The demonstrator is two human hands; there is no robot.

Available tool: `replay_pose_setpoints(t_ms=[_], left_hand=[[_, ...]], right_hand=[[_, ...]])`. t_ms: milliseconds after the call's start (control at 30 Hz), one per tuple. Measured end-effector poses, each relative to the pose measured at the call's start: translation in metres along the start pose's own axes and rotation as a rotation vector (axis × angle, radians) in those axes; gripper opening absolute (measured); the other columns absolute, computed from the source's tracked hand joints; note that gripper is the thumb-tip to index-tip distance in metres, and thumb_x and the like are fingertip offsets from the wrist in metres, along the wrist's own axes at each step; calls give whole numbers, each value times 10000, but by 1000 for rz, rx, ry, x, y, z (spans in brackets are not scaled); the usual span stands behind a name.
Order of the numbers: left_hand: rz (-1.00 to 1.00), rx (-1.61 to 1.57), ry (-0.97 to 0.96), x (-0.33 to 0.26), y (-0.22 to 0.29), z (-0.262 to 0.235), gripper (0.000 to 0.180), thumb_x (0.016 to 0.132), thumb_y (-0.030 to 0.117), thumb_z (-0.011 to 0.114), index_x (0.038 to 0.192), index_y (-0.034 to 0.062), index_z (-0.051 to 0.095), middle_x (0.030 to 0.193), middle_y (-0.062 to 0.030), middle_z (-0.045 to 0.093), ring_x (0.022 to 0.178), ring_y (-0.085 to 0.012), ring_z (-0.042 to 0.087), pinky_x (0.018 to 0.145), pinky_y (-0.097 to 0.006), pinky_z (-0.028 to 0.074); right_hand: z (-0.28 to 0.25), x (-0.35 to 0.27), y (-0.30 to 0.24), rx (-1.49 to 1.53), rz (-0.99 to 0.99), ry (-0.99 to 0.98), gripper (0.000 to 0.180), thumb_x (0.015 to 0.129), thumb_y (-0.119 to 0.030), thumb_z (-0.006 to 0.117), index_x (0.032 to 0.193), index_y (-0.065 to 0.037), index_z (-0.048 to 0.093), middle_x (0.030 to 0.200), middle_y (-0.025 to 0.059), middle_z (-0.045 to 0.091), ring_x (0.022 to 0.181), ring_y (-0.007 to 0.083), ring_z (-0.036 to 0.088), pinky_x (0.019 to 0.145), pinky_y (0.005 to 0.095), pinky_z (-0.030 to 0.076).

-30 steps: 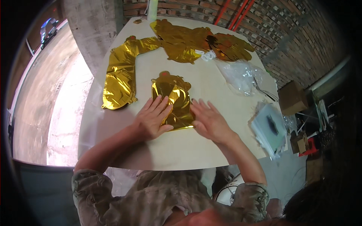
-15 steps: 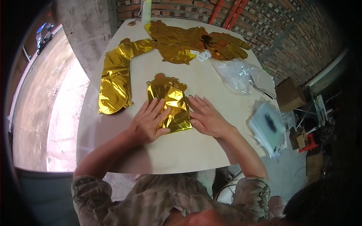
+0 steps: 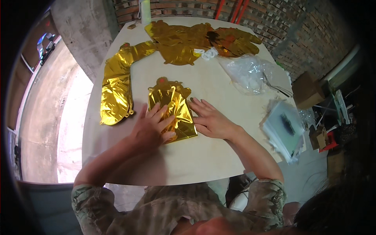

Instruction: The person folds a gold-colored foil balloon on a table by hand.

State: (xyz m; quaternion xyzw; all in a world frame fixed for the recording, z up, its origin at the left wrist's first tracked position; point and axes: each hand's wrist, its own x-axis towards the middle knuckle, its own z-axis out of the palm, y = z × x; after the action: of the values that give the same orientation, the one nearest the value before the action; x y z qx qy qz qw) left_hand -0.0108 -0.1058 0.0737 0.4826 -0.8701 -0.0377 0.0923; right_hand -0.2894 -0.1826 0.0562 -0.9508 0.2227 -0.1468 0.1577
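- Gold foil balloon (image 3: pixel 174 107), deflated and folded into a rough rectangle, lies flat near the middle of the pale table (image 3: pixel 219 156).
- Left hand (image 3: pixel 152 127) presses palm-down on the lower left part of that foil, fingers spread and flat, gripping nothing.
- Right hand (image 3: pixel 211 119) lies flat and open just beside the foil's right edge, fingertips touching or almost touching it; I cannot tell which.
- Long gold balloon (image 3: pixel 117 90) lies to the left, close to the table's left edge and just apart from the folded piece.
- More gold and orange foil shapes (image 3: pixel 199 39) crowd the far end by the brick wall (image 3: pixel 274 19).
- Clear plastic bag (image 3: pixel 248 72) sits at the far right; a stack of clear packets (image 3: pixel 286 129) overhangs the right edge.
- Bare tabletop lies between the hands and the near edge.
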Motion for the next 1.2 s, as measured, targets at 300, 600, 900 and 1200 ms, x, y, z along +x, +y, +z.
replay_pose_setpoints(t_ms=[300, 600, 900, 1200], left_hand=[[50, -142, 204, 13, -2, 23, 668, 850, 351, 748, 1401, 41, 534, 1514, -258, 405, 1424, -438, 362, 1144, -594, 284], [128, -102, 251, 14, -2, 22, 699, 857, 385, 743, 1424, 47, 513, 1514, -289, 392, 1389, -465, 405, 1127, -570, 319], [146, -51, 260, 11, -4, 26, 697, 910, 479, 657, 1480, 122, 476, 1548, -268, 356, 1422, -444, 366, 1151, -556, 290], [61, -53, 92, 11, -1, 20, 731, 987, 537, 501, 1562, 128, 311, 1628, -222, 200, 1507, -399, 195, 1214, -532, 168]], right_hand=[[-12, 9, -25, 17, 229, 69, 222, 791, -142, 718, 1000, -68, 731, 1298, 95, 608, 1173, 327, 569, 993, 447, 462], [-14, 25, -7, 1075, 733, -30, 234, 963, -156, 612, 1159, -49, 684, 919, 43, 684, 801, 114, 657, 706, 266, 552], [-32, 40, -16, 1120, 943, -35, 173, 951, -210, 687, 984, -40, 685, 828, 24, 676, 663, 89, 622, 565, 229, 481], [-28, 49, -29, 1008, 1052, -3, 167, 886, -193, 765, 970, -67, 692, 699, -6, 632, 566, 53, 516, 497, 198, 348]])
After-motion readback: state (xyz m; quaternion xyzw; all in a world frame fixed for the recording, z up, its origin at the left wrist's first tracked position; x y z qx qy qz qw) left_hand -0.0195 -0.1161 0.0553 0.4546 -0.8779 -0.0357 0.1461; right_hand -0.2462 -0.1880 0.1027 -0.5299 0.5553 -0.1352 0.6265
